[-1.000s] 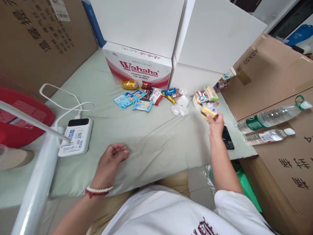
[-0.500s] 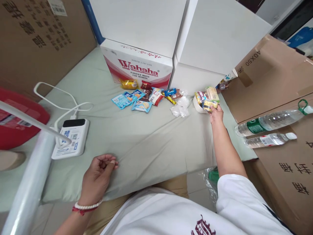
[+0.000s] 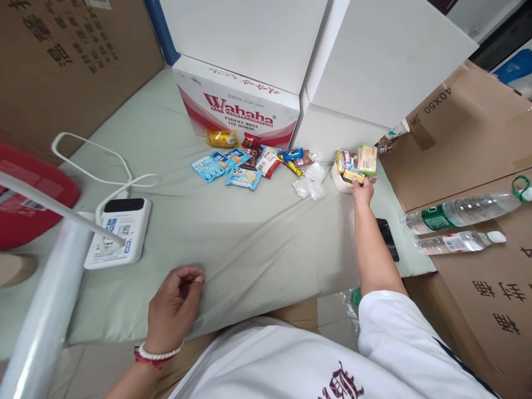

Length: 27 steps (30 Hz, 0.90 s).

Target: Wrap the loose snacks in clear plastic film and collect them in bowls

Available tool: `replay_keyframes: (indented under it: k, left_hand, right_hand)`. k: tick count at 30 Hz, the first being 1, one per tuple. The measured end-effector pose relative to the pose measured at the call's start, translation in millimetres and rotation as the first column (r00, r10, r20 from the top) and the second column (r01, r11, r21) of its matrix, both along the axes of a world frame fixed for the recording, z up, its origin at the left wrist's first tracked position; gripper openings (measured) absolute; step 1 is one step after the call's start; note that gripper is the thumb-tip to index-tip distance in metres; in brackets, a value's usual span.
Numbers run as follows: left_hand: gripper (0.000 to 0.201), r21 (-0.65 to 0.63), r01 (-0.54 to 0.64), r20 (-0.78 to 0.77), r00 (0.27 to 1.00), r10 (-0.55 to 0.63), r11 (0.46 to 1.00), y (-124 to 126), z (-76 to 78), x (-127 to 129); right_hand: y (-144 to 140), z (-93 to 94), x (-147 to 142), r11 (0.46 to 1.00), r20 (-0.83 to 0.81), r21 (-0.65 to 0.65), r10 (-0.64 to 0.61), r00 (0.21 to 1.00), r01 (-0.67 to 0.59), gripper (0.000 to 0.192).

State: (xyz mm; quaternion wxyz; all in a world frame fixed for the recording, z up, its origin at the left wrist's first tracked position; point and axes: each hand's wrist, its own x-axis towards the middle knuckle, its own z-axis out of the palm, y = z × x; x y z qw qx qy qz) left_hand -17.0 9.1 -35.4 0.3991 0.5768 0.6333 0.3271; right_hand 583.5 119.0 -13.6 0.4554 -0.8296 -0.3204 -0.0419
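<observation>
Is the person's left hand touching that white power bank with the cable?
Apart. The head view shows the left hand resting curled on the pale green cloth, with a clear stretch of bare cloth between it and the white power bank.

Power bank (image 3: 117,231), water bottles (image 3: 460,211)

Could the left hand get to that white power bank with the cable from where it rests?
Probably yes. The left hand rests loosely curled on the grey-green sheet, and the white power bank lies just up and to its left, with only bare sheet between them.
</observation>
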Motion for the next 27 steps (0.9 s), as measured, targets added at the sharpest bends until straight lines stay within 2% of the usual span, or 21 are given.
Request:
replay_keyframes:
  k: [3,8,10,13,15,17,19,22,25,27]
  left_hand:
    - [0.035,0.051,0.044,-0.066,0.997,-0.041,0.998,-1,2.9,-1]
    - [0.033,0.063,0.068,-0.062,0.996,-0.064,0.996,-1,6.7,-2]
    - [0.032,0.076,0.067,-0.059,0.996,-0.063,0.995,-2,7.4,-2]
    - [0.031,0.095,0.066,-0.055,0.997,-0.061,0.993,-3,7.7,-2]
    - [0.031,0.093,0.069,-0.050,0.997,-0.064,0.993,-3,7.3,-2]
    - [0.030,0.087,0.073,-0.043,0.997,-0.069,0.994,-2,6.8,-2]
    - [0.029,0.088,0.075,-0.043,0.997,-0.071,0.993,-2,6.6,-1]
    - [0.029,0.081,0.054,-0.028,0.998,-0.051,0.995,-2,7.8,0]
    - [0.032,0.006,-0.014,0.083,0.996,0.014,1.000,-6,12.1,-1]
    - [0.035,-0.047,-0.056,0.186,0.980,0.064,0.997,-12,17.2,-2]
  right_hand:
    - [1,-2.6,-7,1.000,-0.007,0.025,-0.008,1.000,0.008,0.040]
    - [-5,-3.8,-27,0.998,0.007,0.061,-0.014,1.000,0.014,0.043]
    - [-16,-3.2,-40,0.998,0.074,0.066,-0.019,0.997,0.014,0.047]
    - [-38,-1.5,-64,0.997,0.259,0.061,-0.059,0.964,0.044,0.053]
    - [-48,0.1,-80,0.999,0.316,0.042,-0.032,0.948,0.019,0.045]
    - [-47,1.3,-93,0.997,0.257,-0.007,0.077,0.963,-0.077,0.034]
    - [-33,1.4,-102,0.985,0.106,-0.067,0.168,0.980,-0.161,0.029]
    - [-4,0.9,-109,0.970,-0.094,-0.132,0.194,0.976,-0.205,0.028]
    - [8,5.6,-115,0.952,-0.180,-0.129,0.254,0.950,-0.279,0.019]
    - [-1,12.4,-123,0.945,-0.198,-0.087,0.294,0.935,-0.316,0.020]
